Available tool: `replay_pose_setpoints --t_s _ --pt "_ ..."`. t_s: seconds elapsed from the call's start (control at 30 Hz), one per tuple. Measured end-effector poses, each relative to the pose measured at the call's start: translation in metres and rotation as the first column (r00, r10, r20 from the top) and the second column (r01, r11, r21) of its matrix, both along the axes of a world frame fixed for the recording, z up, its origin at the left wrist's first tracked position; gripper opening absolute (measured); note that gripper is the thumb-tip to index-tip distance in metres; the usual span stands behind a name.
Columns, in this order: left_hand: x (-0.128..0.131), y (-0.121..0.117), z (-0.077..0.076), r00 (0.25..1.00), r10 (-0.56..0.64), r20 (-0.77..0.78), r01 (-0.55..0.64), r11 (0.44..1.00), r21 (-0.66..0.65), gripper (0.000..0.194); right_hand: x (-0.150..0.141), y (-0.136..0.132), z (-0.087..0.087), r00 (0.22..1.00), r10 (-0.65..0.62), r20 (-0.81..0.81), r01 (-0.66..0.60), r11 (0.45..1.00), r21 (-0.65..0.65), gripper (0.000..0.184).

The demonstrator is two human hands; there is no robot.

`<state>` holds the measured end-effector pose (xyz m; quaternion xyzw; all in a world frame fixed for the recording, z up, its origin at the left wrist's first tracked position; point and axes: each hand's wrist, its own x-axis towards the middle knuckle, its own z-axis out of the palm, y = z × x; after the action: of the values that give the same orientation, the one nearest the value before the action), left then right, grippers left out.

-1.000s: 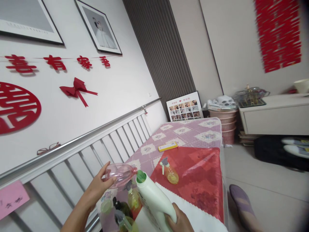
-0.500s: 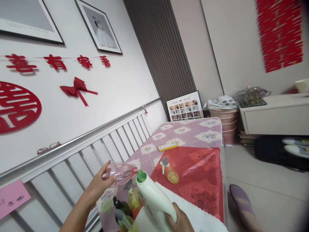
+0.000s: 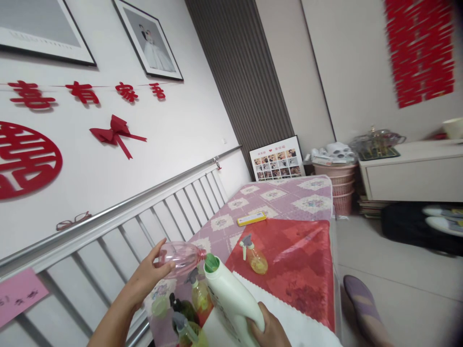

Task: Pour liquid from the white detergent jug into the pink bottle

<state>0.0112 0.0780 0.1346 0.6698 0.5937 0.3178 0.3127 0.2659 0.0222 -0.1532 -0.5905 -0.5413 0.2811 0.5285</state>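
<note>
**Pink bottle held neck to spout with the pale green jug**

And here the pink bottle is held near its base, spanned between the thumb and fingers of the left hand. The pale green jug is gripped by its handle in the right hand, partly cut off by the frame.

Both containers are tilted, the bottle's neck set right at the green spout. Whether they touch, or whether liquid is passing, cannot be told. For a clean meeting, the 2 openings are best held in line, the jug tipped gently and the thin-looking bottle pinched lightly, so that its wall is not squeezed in.

Just below, 2 spray bottles, the upper and the lower, are seen beside a dark bottle. Another spray bottle is stood on the red cloth, near a yellow box. A white cloth is laid alongside, all over a patterned mattress.

Beyond, the mattress is bordered by a white railing; pink baskets are stacked by a cabinet, and a red bow is hung on the wall.
</note>
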Motion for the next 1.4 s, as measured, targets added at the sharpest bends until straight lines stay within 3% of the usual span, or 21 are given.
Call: replay_pose_setpoints --t_s 0.7,1.03,1.4 --pt "0.008 -0.004 0.013 0.999 -0.013 -0.034 0.013 1.000 -0.011 0.101 -0.001 -0.001 0.005 1.000 0.019 0.015 -0.018 1.000 -0.025 0.016" --pt "0.000 0.006 0.009 0.997 -0.047 -0.054 0.045 0.999 -0.024 0.093 0.001 -0.002 0.005 0.999 0.040 0.012 -0.039 0.999 -0.037 0.018" --pt "0.000 0.005 0.016 0.996 -0.068 -0.052 0.067 0.997 -0.025 0.092 -0.001 -0.001 0.001 0.999 0.039 0.009 -0.039 0.999 -0.038 0.019"
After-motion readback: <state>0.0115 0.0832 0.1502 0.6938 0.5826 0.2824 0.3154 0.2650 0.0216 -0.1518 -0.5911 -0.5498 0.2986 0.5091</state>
